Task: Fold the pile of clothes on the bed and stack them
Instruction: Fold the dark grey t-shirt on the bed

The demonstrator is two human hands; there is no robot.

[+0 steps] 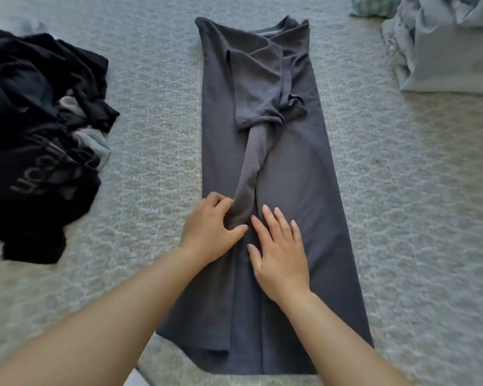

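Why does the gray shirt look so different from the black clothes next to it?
The gray shirt lies spread out long and narrow, sides folded in; the black clothes sit crumpled in a heap. The gray shirt is one garment; the black clothes are several tangled together. The left hand pinches a ridge of the gray shirt and the right hand rests flat on it; nothing touches the black clothes. Both lie on the bed.

A pale grey-green bedcover with a mottled, lace-like pattern [402, 190] spreads across the whole scene. At the far right lies a rumpled light grey duvet or pillow heap [446, 43], its near edge resting on the cover. Just left of it, at the far edge, sits a small green-and-white checked cloth [370, 6], partly cut off.
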